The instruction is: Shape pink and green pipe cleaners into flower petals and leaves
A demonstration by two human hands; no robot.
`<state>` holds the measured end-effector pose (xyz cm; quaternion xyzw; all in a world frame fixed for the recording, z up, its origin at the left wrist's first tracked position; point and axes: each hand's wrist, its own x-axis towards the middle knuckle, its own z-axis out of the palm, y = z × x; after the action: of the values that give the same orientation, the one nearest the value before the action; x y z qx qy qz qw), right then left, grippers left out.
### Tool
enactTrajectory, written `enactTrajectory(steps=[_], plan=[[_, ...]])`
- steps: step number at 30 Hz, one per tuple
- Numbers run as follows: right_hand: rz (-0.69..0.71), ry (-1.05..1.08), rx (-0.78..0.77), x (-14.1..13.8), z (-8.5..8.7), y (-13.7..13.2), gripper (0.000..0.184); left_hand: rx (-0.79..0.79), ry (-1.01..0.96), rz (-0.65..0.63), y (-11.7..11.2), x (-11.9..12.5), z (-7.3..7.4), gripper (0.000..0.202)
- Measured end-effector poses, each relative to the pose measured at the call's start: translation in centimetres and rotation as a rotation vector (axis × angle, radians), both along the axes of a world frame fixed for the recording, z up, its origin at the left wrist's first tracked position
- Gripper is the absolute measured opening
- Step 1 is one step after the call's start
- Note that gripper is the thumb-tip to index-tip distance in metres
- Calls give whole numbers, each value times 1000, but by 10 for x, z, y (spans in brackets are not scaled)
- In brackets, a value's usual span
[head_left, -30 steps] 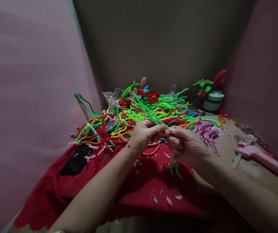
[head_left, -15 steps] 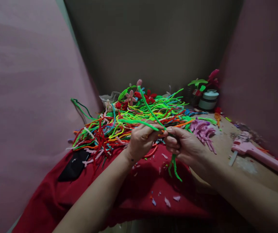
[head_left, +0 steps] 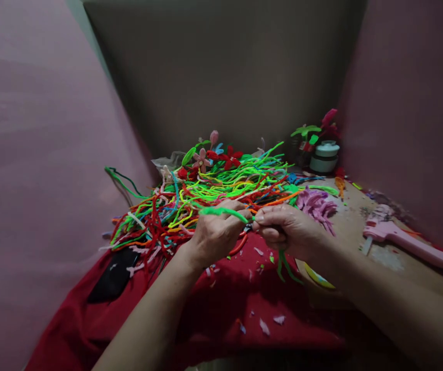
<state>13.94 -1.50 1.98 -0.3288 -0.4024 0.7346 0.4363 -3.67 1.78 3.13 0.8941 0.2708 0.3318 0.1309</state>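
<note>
Green pipe cleaners (head_left: 225,212) run between my two hands, above the front edge of a colourful heap. My left hand (head_left: 218,232) is closed on one green length, whose fuzzy end lies across the back of my fingers. Close beside it, my right hand (head_left: 283,226) pinches the green stems near their joint. Loose green ends (head_left: 283,268) hang below my right palm. What lies inside the curled fingers is hidden. Just beyond my hands spreads the pile of pipe cleaners (head_left: 225,185) in green, yellow, red, orange and blue.
A black phone (head_left: 113,275) lies on the red cloth (head_left: 206,314) at left. Pipe-cleaner flowers (head_left: 232,157) stand behind the pile. To the right are purple pipe cleaners (head_left: 317,206), a pink glue gun (head_left: 410,239) and a lidded jar (head_left: 325,156). Fluffy scraps (head_left: 264,326) dot the cloth.
The long green stem that stood up diagonally from my hands no longer shows there. My hands have lowered slightly, and the whole view has shifted a little.
</note>
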Motion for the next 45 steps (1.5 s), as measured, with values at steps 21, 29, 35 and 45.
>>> enactTrajectory(steps=[21, 29, 35, 45], plan=[[-420, -1181, 1269, -3, 7, -36, 22, -1366, -414, -172, -5, 6, 9, 14], [-420, -643, 696, -7, 20, -40, 19, -903, -475, -145, -12, -5, 22, 15], [-388, -482, 517, -9, 20, -37, 20, -243, -442, -89, -20, 5, 17, 13], [-401, -739, 843, -15, 13, -37, 23, -288, -190, 4, -24, 6, 21, 20]])
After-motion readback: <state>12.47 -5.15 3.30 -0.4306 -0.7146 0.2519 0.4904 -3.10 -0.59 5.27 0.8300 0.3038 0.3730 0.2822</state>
